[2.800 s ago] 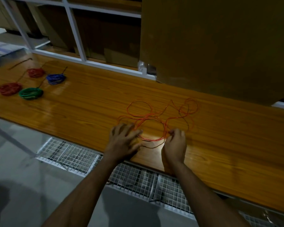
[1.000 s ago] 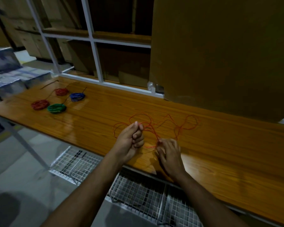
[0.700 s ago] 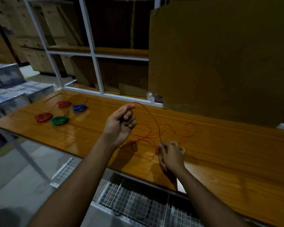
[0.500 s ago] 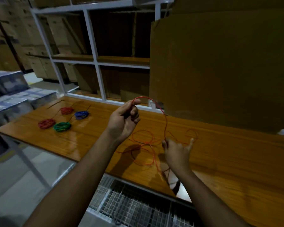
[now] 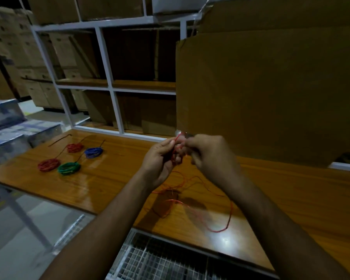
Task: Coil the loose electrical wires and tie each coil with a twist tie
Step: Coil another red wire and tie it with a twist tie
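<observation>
Red wire (image 5: 220, 227) pinched between both raised hands: left (image 5: 160, 158), right (image 5: 210, 156).

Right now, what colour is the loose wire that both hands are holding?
Red. The loose wire shows best in the head view, trailing from the hands onto the wooden table.

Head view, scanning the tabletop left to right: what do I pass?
Red coil → green coil → second red coil → blue coil → left hand → right hand, both holding the loose red wire.
</observation>
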Tool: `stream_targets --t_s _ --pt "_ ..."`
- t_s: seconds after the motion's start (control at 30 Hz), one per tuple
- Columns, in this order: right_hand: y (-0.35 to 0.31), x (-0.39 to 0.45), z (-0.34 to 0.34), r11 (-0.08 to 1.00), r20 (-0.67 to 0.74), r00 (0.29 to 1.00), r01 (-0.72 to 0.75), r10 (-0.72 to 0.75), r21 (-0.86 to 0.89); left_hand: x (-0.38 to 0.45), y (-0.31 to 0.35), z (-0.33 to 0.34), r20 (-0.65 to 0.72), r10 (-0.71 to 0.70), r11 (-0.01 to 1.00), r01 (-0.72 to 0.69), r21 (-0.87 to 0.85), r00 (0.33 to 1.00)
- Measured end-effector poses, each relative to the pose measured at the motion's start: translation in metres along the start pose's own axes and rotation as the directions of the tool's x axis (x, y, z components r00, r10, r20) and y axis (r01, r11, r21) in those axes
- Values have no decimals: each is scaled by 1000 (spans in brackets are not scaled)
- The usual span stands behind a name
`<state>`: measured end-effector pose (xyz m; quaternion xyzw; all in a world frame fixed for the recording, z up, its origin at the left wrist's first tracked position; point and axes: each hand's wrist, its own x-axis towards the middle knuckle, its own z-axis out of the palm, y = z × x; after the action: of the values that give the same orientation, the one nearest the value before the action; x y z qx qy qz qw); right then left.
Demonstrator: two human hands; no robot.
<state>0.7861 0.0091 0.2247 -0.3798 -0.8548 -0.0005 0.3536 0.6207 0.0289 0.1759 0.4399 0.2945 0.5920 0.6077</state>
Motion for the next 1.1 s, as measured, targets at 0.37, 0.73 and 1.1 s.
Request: stream_targets --t_s 0.37,0.73,1.1 --pt "50 7 7 951 -335 911 -290 240 -106 -17 13 8 250 -132 991 137 0 959" --pt "102 -35 17 297 632 758 -648 163 701 -23 23 2 18 -134 954 134 -269 991" --pt "38 -27 37 901 532 733 -402 424 -163 -6 18 16 12 0 949 4 -314 1000"
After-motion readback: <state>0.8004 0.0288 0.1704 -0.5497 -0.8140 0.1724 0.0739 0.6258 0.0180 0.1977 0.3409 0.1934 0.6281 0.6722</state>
